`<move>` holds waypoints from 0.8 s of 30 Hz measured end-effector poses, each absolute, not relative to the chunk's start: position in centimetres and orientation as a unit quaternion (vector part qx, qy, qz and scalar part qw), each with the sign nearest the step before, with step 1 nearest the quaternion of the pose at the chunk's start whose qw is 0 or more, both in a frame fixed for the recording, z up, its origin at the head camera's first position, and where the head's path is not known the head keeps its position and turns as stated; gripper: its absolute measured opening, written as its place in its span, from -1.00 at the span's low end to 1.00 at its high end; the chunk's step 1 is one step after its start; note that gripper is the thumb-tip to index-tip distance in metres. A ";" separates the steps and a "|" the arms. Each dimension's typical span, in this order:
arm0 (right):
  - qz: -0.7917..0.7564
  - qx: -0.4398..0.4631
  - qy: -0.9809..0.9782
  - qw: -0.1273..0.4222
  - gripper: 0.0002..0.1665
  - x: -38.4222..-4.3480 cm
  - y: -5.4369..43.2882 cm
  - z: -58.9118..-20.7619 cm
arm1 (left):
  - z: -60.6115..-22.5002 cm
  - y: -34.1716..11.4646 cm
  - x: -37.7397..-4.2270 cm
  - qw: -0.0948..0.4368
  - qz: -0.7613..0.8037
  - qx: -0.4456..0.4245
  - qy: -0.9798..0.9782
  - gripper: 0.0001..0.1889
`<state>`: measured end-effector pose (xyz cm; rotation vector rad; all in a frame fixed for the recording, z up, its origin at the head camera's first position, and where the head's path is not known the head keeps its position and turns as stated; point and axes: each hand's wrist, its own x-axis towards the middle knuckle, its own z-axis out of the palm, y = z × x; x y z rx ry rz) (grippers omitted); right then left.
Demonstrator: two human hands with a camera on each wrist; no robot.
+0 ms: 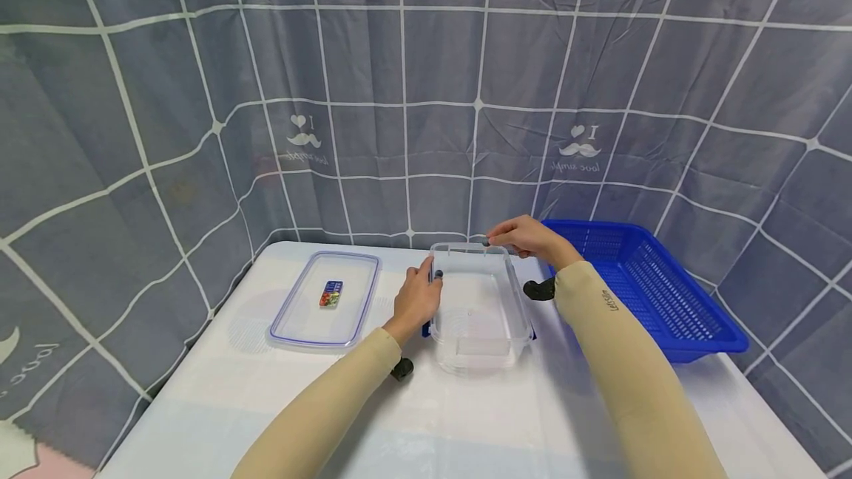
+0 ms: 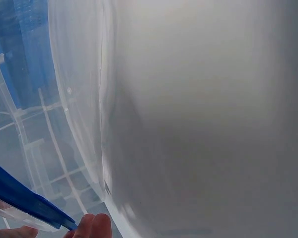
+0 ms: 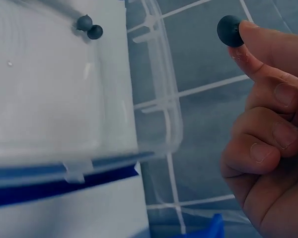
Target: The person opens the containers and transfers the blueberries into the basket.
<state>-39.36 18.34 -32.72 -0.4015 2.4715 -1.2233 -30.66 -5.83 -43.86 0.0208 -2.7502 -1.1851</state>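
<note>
A clear plastic food container [image 1: 472,346] with blue side clips stands on the white table. My left hand [image 1: 416,300] grips its left side, with fingertips [image 2: 100,227] at the end of a blue clip [image 2: 27,201]. Over the far rim, my right hand [image 1: 526,236] pinches a dark blueberry [image 3: 230,30] between thumb and forefinger, the other fingers curled in. Two more blueberries [image 3: 89,27] lie close together inside the container, near my left fingertips in the head view.
To the left lies a clear lid [image 1: 353,316] with a blue rim and a colourful label [image 1: 330,294]. A blue slotted basket [image 1: 705,342] stands on the right. Behind the table hangs a grey curtain [image 1: 439,139] with white grid lines.
</note>
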 end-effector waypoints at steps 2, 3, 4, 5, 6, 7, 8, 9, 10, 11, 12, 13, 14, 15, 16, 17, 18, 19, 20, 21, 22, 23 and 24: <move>-0.427 -0.143 0.876 0.171 -0.54 -39.1 19.2 -32.3 | -43.9 -5.8 -30.7 0.073 -0.395 0.006 -0.916 -0.41; -0.427 -0.142 0.877 0.169 -0.55 -39.0 19.7 -32.1 | -43.9 -5.8 -30.7 0.074 -0.394 0.007 -0.916 -0.41; -0.426 -0.143 0.878 0.167 -0.54 -38.9 20.1 -32.0 | -43.9 -5.8 -30.7 0.075 -0.395 0.007 -0.916 -0.41; -0.424 -0.142 0.879 0.165 -0.55 -38.8 20.5 -31.8 | -44.0 -5.8 -30.7 0.074 -0.395 0.008 -0.916 -0.41; -0.423 -0.142 0.880 0.164 -0.53 -38.7 20.9 -31.7 | -43.9 -5.8 -30.7 0.074 -0.395 0.009 -0.916 -0.41; -0.420 -0.140 0.882 0.162 -0.52 -38.6 21.3 -31.5 | -43.9 -5.8 -30.7 0.074 -0.395 0.009 -0.915 -0.41; -0.419 -0.140 0.882 0.163 -0.50 -38.5 21.7 -31.4 | -43.9 -5.8 -30.8 0.074 -0.396 0.010 -0.915 -0.41; -0.416 -0.138 0.884 0.163 -0.48 -38.4 22.1 -31.3 | -43.9 -5.8 -30.7 0.074 -0.396 0.011 -0.915 -0.41; -0.413 -0.137 0.886 0.161 -0.47 -38.3 22.5 -31.3 | -43.9 -5.8 -30.7 0.074 -0.397 0.011 -0.915 -0.41; -0.410 -0.136 0.888 0.160 -0.47 -38.2 22.9 -31.2 | -43.9 -5.8 -30.7 0.073 -0.397 0.011 -0.915 -0.41; -0.412 -0.134 0.887 0.160 -0.47 -38.0 23.3 -31.2 | -43.9 -5.8 -30.7 0.072 -0.397 0.011 -0.915 -0.41; -0.413 -0.133 0.887 0.159 -0.47 -37.9 23.7 -31.2 | -43.9 -5.8 -30.7 0.072 -0.396 0.011 -0.915 -0.40; -0.412 -0.131 0.887 0.159 -0.46 -37.8 24.1 -31.2 | -43.9 -5.8 -30.7 0.071 -0.395 0.011 -0.916 -0.40; -0.412 -0.127 0.888 0.157 -0.46 -37.7 24.5 -31.3 | -43.8 -5.8 -30.7 0.070 -0.395 0.011 -0.916 -0.40; -0.414 -0.126 0.888 0.156 -0.45 -37.6 24.9 -31.3 | -43.8 -5.8 -30.7 0.071 -0.395 0.010 -0.916 -0.40; -0.414 -0.124 0.888 0.156 -0.44 -37.5 25.3 -31.3 | -43.8 -5.8 -30.7 0.070 -0.394 0.011 -0.916 -0.40; -0.413 -0.122 0.889 0.156 -0.43 -37.5 25.7 -31.3 | -43.8 -5.8 -30.6 0.071 -0.395 0.011 -0.916 -0.40; -0.410 -0.119 0.891 0.154 -0.41 -37.4 26.2 -31.4 | -43.8 -5.8 -30.6 0.071 -0.395 0.011 -0.916 -0.40; -0.408 -0.118 0.892 0.153 -0.39 -37.4 26.6 -31.5 | -43.8 -5.8 -30.6 0.072 -0.396 0.010 -0.915 -0.40; -0.407 -0.115 0.893 0.152 -0.39 -37.4 27.1 -31.5 | -43.8 -5.8 -30.6 0.072 -0.397 0.010 -0.915 -0.40; -0.406 -0.114 0.894 0.153 -0.38 -37.4 27.5 -31.6 | -43.8 -5.8 -30.6 0.073 -0.397 0.009 -0.915 -0.40; -0.403 -0.112 0.895 0.153 -0.38 -37.4 28.0 -31.7 | -43.8 -5.8 -30.6 0.072 -0.397 0.009 -0.915 -0.40; -0.401 -0.111 0.896 0.153 -0.37 -37.4 28.5 -31.8 | -43.9 -5.8 -30.6 0.072 -0.398 0.008 -0.915 -0.40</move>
